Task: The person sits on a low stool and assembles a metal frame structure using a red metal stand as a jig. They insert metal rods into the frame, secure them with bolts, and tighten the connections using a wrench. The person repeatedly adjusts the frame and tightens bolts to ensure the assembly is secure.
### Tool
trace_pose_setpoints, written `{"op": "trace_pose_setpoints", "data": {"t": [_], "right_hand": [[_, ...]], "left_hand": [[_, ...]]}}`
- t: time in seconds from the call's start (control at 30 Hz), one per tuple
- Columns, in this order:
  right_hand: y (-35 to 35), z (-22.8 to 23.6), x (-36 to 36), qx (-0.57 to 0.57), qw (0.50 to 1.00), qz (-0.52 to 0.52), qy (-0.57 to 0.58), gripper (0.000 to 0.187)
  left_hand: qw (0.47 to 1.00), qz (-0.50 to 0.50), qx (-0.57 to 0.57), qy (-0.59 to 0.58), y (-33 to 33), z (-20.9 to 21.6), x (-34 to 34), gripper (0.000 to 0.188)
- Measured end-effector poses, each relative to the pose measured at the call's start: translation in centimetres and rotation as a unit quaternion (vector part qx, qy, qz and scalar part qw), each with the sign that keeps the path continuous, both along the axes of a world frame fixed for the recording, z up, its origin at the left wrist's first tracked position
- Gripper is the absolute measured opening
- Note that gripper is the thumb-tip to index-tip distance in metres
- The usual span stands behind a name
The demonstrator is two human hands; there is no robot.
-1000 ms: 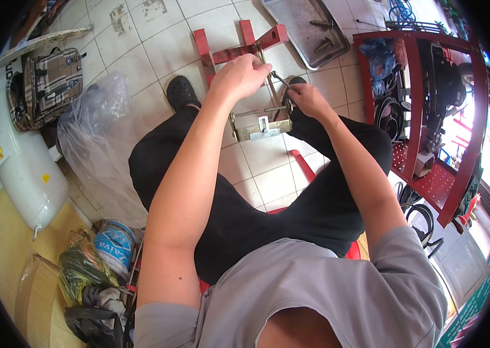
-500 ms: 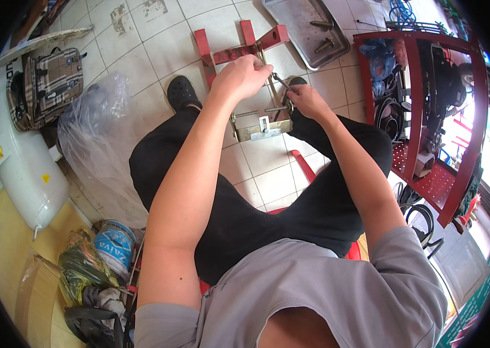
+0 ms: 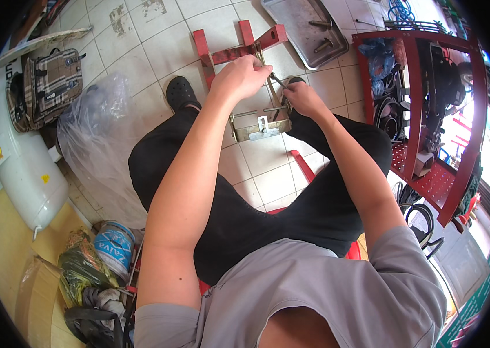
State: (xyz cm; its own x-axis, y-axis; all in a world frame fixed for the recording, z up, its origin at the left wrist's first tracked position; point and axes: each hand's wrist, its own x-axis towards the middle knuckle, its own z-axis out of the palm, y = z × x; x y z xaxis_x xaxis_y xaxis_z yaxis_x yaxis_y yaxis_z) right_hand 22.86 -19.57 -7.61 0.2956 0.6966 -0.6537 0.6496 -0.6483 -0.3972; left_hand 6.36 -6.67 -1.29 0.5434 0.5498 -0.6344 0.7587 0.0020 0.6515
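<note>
A red metal stand [image 3: 233, 54] stands on the floor between my feet, with a metal jig of rods and a slotted plate [image 3: 263, 123] on its near side. My left hand [image 3: 243, 76] is closed over the jig's far end, next to the stand's crossbar; what its fingers pinch is hidden. My right hand [image 3: 304, 97] is closed round the handle of a dark, slim wrench [image 3: 278, 80]. The wrench slants up to the left, its head close to my left fingertips. Its exact type is too small to tell.
A grey metal tray [image 3: 308, 35] with brass-coloured parts [image 3: 321, 45] lies beyond the stand at the right. A red shelf rack [image 3: 416, 110] stands to the right. Clear plastic sheeting [image 3: 97, 127], a plaid bag [image 3: 53, 81] and a white tank [image 3: 27, 180] are at left.
My right hand has shifted slightly left with the wrench handle, closer to my left hand. The left hand stays practically in place.
</note>
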Motion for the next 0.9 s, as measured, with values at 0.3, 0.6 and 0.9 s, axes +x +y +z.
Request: {"op": "trace_pose_setpoints", "data": {"t": [0.3,0.6,0.9], "right_hand": [[2.6,-1.3,2.2,-0.046,0.998,0.041,-0.007,0.032],[1.7,-0.9,2.6,-0.036,0.999,0.014,0.005,0.031],[1.9,-1.4,1.9,-0.026,0.999,0.025,0.011,0.032]], "left_hand": [[1.000,0.001,0.001,-0.002,-0.2,0.2,0.1,0.051],[1.000,-0.004,0.001,-0.009,-0.3,-0.1,0.3,0.052],[1.000,-0.006,0.005,0.002,-0.1,0.3,0.1,0.051]]}}
